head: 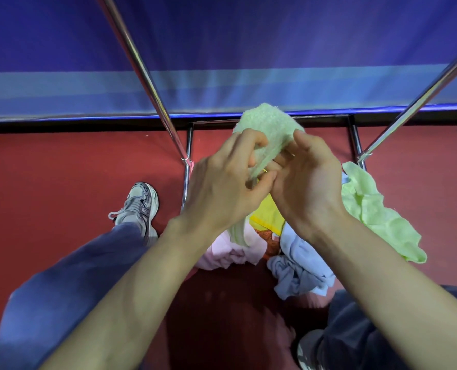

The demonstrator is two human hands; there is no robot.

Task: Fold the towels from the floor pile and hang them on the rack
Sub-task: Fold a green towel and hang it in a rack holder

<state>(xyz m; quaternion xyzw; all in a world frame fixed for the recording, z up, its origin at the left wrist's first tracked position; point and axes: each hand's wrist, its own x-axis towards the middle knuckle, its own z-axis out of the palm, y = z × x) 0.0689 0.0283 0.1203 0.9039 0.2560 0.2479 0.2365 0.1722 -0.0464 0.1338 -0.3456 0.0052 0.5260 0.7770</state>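
Observation:
I hold a pale green towel (271, 126) up in front of me, bunched above both hands, with a strip of it hanging down behind my left wrist. My left hand (222, 182) pinches its cloth with curled fingers. My right hand (306, 180) grips the towel from the right, fingers bent into the fabric. Below my hands lies the floor pile: a pink towel (230, 252), a yellow towel (268, 214), a light blue towel (299, 265) and another green towel (377, 212). Two steel rack poles (142, 73) (419, 97) rise on either side.
The rack's dark base frame (190, 140) stands on the red floor (61, 169) against a blue padded wall (222, 49). My left shoe (139, 204) is planted left of the rack; my right shoe (309, 348) is at the bottom, under my knee.

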